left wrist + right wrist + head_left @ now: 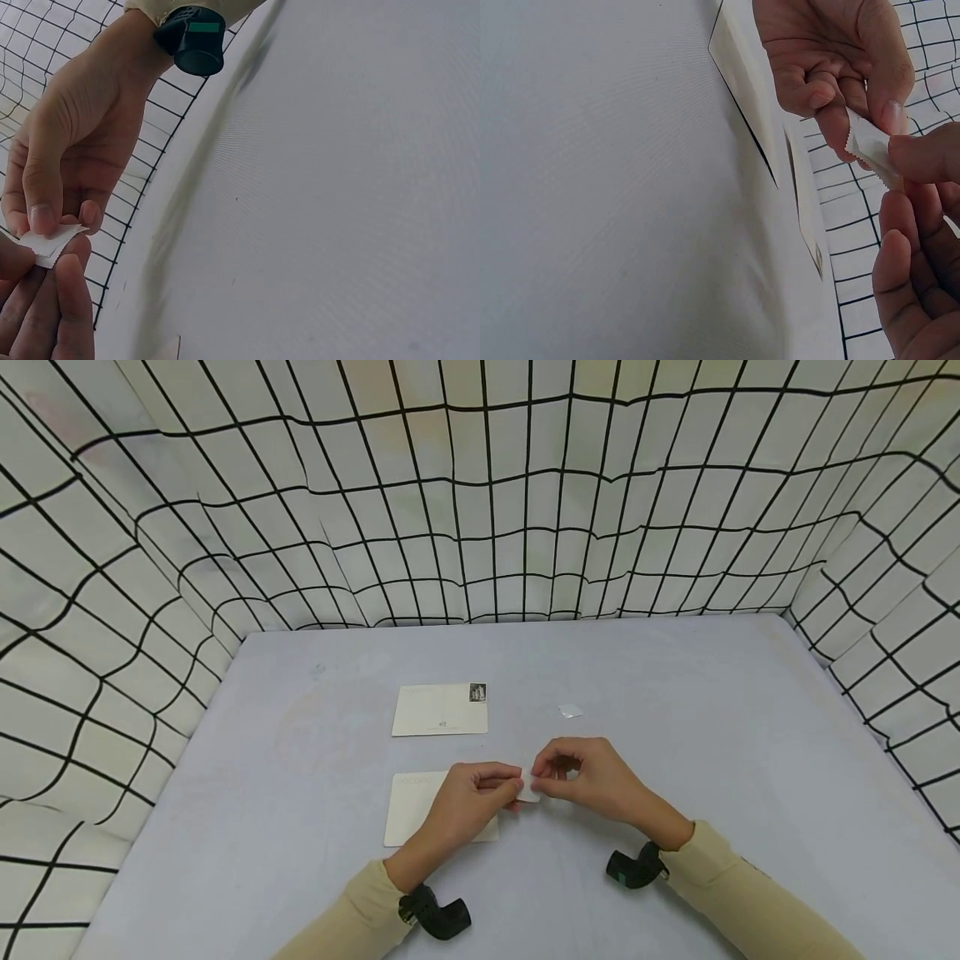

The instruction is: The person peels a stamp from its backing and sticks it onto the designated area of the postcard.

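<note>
A small white postage stamp (529,788) with toothed edges is held in the air between both hands, its plain white side showing in the wrist views. My left hand (474,793) pinches one side of it between thumb and fingers. From the other side my right hand (592,777) pinches its edge with thumb and forefinger. In the right wrist view the stamp (871,148) looks slightly bent, with thumbs from both hands on it. Beneath the left hand lies a cream postcard (411,802), partly covered by that hand and wrist.
Farther back lies a second postcard (435,712) with a dark printed stamp (477,692) at its top right corner. A small white paper scrap (570,711) lies to its right. White walls with black grid netting (487,510) stand around the white table (300,693).
</note>
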Available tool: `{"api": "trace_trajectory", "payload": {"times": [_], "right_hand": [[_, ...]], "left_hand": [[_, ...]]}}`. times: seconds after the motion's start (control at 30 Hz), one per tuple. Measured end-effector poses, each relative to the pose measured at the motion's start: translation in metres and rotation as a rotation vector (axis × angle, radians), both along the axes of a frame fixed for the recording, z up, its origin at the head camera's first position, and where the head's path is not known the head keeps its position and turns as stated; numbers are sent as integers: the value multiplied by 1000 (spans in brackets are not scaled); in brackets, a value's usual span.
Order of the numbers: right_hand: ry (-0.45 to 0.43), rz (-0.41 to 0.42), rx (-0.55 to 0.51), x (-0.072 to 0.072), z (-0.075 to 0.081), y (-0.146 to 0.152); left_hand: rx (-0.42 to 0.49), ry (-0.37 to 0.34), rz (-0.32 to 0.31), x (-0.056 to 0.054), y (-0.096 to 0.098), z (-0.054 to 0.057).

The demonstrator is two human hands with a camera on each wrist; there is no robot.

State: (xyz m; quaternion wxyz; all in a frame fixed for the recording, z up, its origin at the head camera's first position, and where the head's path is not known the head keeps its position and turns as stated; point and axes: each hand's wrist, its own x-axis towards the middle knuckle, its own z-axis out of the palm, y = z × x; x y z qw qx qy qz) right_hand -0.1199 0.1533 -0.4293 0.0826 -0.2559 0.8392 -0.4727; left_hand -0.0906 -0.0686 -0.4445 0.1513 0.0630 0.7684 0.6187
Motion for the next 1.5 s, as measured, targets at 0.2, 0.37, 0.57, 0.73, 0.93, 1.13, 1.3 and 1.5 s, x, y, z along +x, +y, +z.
{"api": "trace_trajectory", "payload": {"times": [0.2, 0.37, 0.57, 0.73, 0.93, 1.13, 1.3, 1.5], "right_hand": [[-30, 16, -8, 3, 0, 0], [-24, 12, -15, 4, 0, 0], [-29, 7, -31, 6, 2, 0], [-17, 11, -34, 7, 2, 1], [-13, 19, -51, 8, 4, 1], [-21, 14, -76, 10, 6, 1], [-31, -9, -73, 9, 6, 4], [-78, -49, -59, 5, 1, 11]], "left_hand": [[16, -22, 16, 2, -2, -4], [21, -19, 20, 2, -2, -5], [35, -7, 28, 2, -1, -5], [25, -1, 38, 2, -1, -4], [23, -2, 46, 1, 0, -3], [38, 6, 46, 1, -1, -3], [52, -2, 52, 1, -2, -3], [66, -24, 56, 0, -6, -4]]}}
